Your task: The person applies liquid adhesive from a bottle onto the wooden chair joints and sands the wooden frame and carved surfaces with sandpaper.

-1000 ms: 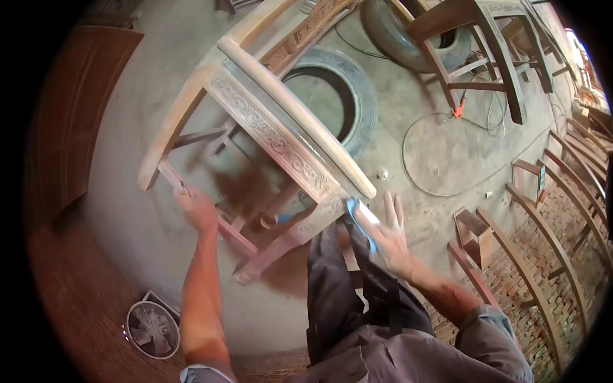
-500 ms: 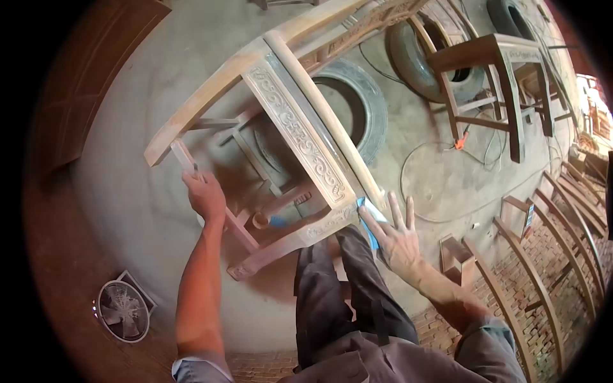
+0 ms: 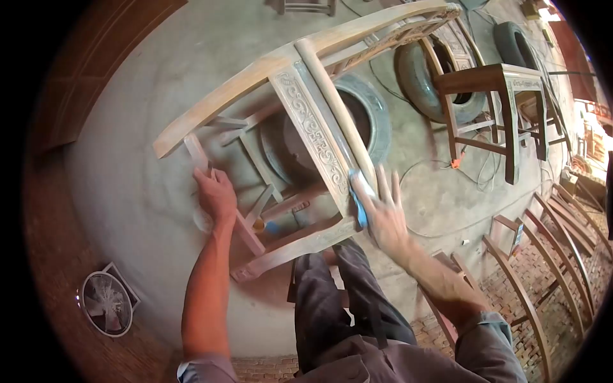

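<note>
A wooden chair frame (image 3: 223, 101) with a carved panel (image 3: 311, 129) lies tipped over in front of me. My left hand (image 3: 217, 195) is wrapped round a narrow wooden rail (image 3: 248, 233) of it, on the left. On the right, my right hand (image 3: 385, 216) presses a blue sheet (image 3: 359, 209) against the frame near the lower end of the carved panel. Its thumb lies along the sheet, while the other fingers stretch out past the rounded bar (image 3: 337, 105).
Behind the frame lies a tire (image 3: 380, 121); another tire (image 3: 408, 76) leans near a wooden stool (image 3: 472, 79). A cable (image 3: 426, 236) curves over the floor. Curved wooden pieces (image 3: 520, 296) stand at right, a round fan (image 3: 106, 304) at lower left.
The chair frame appears further right and lower in the view. My right hand and the blue sheet have moved up along the frame's corner onto the carved panel's end. My left hand keeps its hold.
</note>
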Demonstrator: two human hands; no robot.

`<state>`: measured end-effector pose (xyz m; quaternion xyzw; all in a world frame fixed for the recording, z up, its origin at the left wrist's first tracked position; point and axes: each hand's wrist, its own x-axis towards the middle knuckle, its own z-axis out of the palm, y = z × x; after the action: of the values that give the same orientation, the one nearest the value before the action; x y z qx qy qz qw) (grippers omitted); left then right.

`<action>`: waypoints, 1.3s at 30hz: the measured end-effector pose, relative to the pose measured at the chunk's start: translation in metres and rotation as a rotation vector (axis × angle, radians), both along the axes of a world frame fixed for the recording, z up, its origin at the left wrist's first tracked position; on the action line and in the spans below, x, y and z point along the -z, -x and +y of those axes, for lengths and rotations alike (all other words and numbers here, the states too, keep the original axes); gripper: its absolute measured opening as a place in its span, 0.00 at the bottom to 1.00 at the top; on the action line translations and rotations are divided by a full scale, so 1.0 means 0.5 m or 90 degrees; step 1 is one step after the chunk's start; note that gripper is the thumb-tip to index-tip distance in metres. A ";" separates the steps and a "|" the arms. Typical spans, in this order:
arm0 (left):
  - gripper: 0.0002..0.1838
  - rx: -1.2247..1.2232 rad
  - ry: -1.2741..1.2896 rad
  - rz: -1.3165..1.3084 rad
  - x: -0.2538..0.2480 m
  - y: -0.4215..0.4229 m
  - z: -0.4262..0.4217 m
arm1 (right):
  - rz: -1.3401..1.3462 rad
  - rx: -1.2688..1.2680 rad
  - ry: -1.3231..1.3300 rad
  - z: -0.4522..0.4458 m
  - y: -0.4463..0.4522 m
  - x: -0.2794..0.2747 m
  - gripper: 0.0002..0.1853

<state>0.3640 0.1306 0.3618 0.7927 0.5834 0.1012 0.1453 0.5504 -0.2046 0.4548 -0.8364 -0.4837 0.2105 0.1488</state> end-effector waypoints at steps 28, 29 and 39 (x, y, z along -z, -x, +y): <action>0.29 0.002 0.033 -0.010 0.000 0.002 -0.001 | 0.031 0.053 -0.063 -0.042 0.030 0.008 0.43; 0.29 0.009 0.013 -0.009 0.021 0.014 0.003 | 0.036 0.055 -0.043 -0.081 0.053 0.009 0.43; 0.29 0.020 0.008 -0.022 0.012 0.013 0.003 | 0.043 0.036 -0.064 0.026 -0.015 -0.011 0.44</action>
<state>0.3575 0.1323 0.3557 0.7990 0.5687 0.1092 0.1620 0.5578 -0.1914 0.4602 -0.8335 -0.4648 0.2097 0.2126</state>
